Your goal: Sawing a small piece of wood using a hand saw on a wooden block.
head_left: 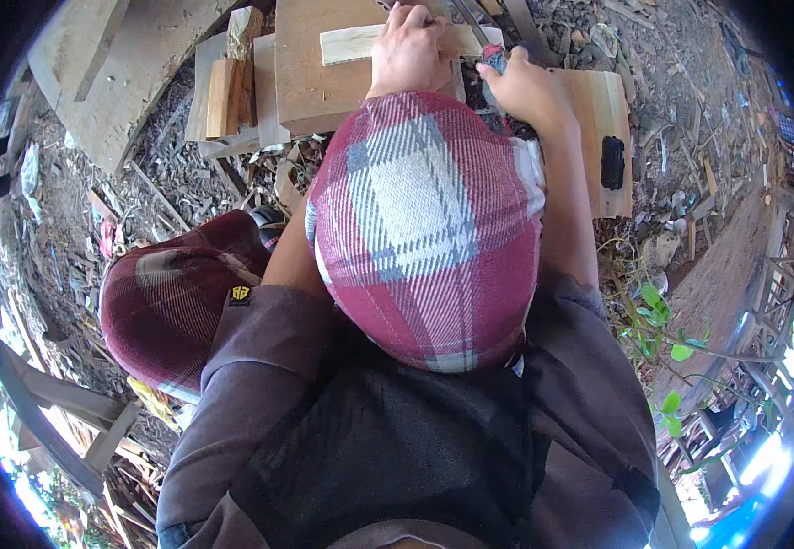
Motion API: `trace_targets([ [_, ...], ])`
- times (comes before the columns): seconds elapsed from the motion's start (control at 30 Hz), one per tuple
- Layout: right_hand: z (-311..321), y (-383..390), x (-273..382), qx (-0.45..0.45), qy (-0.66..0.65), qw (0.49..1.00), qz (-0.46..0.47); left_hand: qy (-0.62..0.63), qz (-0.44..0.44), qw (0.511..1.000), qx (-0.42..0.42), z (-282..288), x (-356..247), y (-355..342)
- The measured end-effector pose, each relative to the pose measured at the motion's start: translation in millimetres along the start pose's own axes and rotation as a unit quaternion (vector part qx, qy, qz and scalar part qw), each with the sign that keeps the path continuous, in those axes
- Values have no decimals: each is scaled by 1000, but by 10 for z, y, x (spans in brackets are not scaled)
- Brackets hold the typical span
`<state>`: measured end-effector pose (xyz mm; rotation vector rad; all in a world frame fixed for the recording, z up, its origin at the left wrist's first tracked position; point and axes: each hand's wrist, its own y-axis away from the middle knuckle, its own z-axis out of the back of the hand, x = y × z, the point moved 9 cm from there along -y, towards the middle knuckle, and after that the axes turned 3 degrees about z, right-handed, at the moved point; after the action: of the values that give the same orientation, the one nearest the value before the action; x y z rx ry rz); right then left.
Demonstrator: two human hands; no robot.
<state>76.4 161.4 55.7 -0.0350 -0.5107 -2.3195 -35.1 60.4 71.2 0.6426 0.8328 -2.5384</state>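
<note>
My left hand (pixel 406 55) bears down on a pale wooden strip (pixel 351 46), with its fingers curled over the strip. The strip lies across a thick brown wooden block (pixel 315 91). In my right hand (pixel 530 87) is a hand tool with a red and blue-grey handle (pixel 494 60). A narrow dark metal part (pixel 468 20) runs up and left from that handle, near the strip's right end. Whether it is a saw or a knife I cannot tell. My raised knee in plaid cloth (pixel 424 201) stands between my forearms, hiding part of the block's near side.
Right of my right hand lies a light board (pixel 589 91) with a black oblong object (pixel 613 163) on it. Short wood offcuts (pixel 232 87) stand left of the block. A large plank (pixel 113 82) leans at upper left. A leafy plant (pixel 658 311) grows at right. Wood scraps litter the ground.
</note>
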Motion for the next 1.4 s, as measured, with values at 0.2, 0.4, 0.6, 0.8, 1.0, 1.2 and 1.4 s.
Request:
trace_targets([
  [0.2, 239, 436, 4, -8, -59, 996, 59, 19, 39, 999, -16, 2, 20, -18],
  [0.4, 176, 802, -113, -49, -104, 993, -20, -89, 13, 996, -29, -150, 153, 60],
  [0.6, -164, 876, -115, -67, -192, 979, 13, -86, 37, 996, -5, -171, 154, 57],
  [0.8, -309, 843, -120, -136, -207, 965, 89, -137, 14, 990, -29, -180, 188, 47],
  [1.0, -356, 917, -158, -138, -206, 967, 64, -124, 20, 992, -3, -248, 203, 30],
  [1.2, -85, 1072, -135, -116, -204, 971, 55, -77, 18, 997, -20, -206, 195, 45],
  [1.4, -37, 1143, -138, -105, -192, 975, 40, -88, 16, 996, -2, -219, 185, 55],
])
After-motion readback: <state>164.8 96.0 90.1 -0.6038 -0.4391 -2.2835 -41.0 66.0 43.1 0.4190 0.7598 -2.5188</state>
